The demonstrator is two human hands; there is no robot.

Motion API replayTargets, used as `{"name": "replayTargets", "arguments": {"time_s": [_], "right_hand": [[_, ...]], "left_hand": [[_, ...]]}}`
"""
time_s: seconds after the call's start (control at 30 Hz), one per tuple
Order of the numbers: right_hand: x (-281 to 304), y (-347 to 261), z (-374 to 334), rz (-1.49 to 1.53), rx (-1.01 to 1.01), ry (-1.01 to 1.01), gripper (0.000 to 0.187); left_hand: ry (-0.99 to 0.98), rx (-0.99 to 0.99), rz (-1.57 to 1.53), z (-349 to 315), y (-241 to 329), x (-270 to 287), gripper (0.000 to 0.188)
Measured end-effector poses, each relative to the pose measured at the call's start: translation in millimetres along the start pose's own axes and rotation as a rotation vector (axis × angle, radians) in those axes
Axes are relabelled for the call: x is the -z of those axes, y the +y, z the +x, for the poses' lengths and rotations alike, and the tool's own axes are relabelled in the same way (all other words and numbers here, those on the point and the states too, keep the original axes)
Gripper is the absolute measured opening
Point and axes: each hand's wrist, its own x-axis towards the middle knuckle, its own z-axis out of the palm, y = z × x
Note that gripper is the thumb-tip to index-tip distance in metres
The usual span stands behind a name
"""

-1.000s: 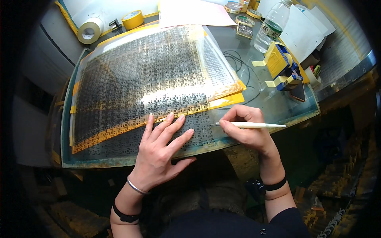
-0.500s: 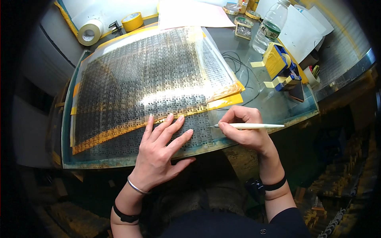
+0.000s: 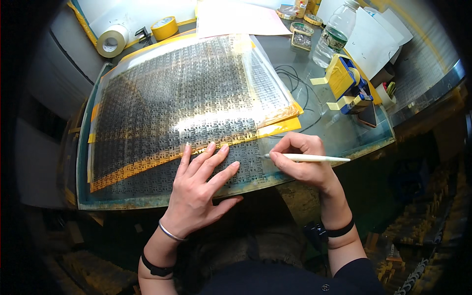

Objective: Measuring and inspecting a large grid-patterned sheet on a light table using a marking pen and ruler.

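My left hand (image 3: pixel 199 184) lies with spread fingers on the near edge of a large clear film (image 3: pixel 162 108) covered in rows of small dark marks. Its fingertips rest by the film's yellow-orange border, and its thumb reaches out over the table's front edge. In my right hand (image 3: pixel 302 160) is a slim white pen-shaped tool (image 3: pixel 322 158), pinched between thumb and fingers. The tool lies nearly level, its thin metal tip pointing left at the right end of the marked film. Whether the tip touches the film I cannot tell.
A blue tape dispenser (image 3: pixel 356 101) with yellow tape strips stands at the right, near a clear plastic bottle (image 3: pixel 337 32). A thin black cord (image 3: pixel 305 91) coils beside the films. Tape rolls (image 3: pixel 163 28) and a pink paper sheet (image 3: pixel 241 19) lie along the back of the glass-topped table (image 3: pixel 329 132).
The white tool's back end has dipped very slightly toward me. Both hands stay in nearly the same place.
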Motion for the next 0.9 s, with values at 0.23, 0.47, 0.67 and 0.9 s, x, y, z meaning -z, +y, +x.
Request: {"name": "replayTargets", "arguments": {"time_s": [0.23, 0.47, 0.67, 0.9], "right_hand": [[-2, 3, 1, 0.012, 0.019, 0.029, 0.012], [8, -6, -2, 0.222, -0.122, -0.066, 0.013], [6, 7, 2, 0.512, -0.012, 0.018, 0.03], [-14, 13, -4, 0.157, 0.354, 0.292, 0.03]], "left_hand": [[-0.001, 0.002, 0.005, 0, 1, 0, 0.065], [-0.002, -0.005, 0.013, -1, 0, -1, 0.068], [0.034, 0.036, -0.004, -2, 2, -2, 0.096], [-0.011, 0.049, 0.07, 1, 8, -6, 0.113]]}}
